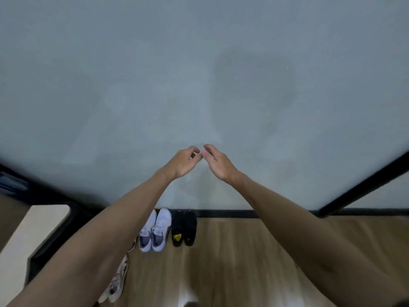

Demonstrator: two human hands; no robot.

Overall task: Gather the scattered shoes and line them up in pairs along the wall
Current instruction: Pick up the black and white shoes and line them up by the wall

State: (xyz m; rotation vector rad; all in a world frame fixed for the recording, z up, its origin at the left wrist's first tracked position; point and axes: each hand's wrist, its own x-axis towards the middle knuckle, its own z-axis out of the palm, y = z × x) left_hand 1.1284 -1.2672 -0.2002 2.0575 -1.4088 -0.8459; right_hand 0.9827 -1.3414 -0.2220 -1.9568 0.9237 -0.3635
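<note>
Both arms are raised in front of the grey wall (199,74). The left hand (182,161) and right hand (218,163) are held close together, fingertips nearly meeting, fingers loosely curled, each grip released and holding nothing. On the wooden floor (254,262), the white shoes (155,231) and black shoes (184,228) stand as pairs, side by side, toes at the wall. A beige shoe (117,282) lies apart, partly hidden under the left forearm.

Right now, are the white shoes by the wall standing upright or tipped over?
Upright. The white shoes rest on their soles side by side, laces facing up, toes at the wall.
</note>
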